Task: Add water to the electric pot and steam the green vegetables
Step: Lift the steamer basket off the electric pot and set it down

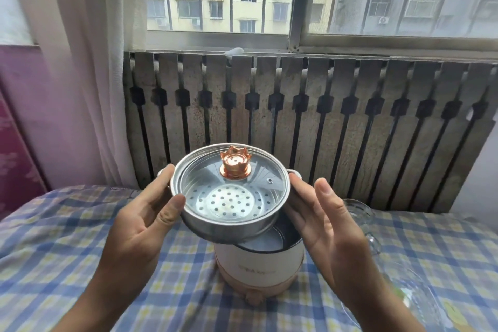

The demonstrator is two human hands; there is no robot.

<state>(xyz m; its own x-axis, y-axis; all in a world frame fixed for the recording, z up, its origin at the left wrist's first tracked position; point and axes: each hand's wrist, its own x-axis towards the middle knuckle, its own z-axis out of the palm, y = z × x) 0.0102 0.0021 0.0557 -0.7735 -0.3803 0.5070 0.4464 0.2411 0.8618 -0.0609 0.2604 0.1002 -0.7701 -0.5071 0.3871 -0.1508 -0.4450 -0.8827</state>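
A steel steamer basket [215,226] with a perforated floor hangs tilted above the electric pot [258,264], which is white with a pink base and stands open on the checked cloth. A glass lid [242,183] with a copper crown knob [235,163] covers the basket. My left hand [140,224] grips the basket's left side, thumb on the rim. On the right side, my right hand [323,224] holds the basket with its fingers under it. No green vegetables are in view.
A blue and yellow checked cloth [67,250] covers the table. A clear glass vessel [361,213] stands to the right of the pot, and a glass bowl [420,302] sits at the front right. A slatted radiator cover [310,129] and a window rise behind.
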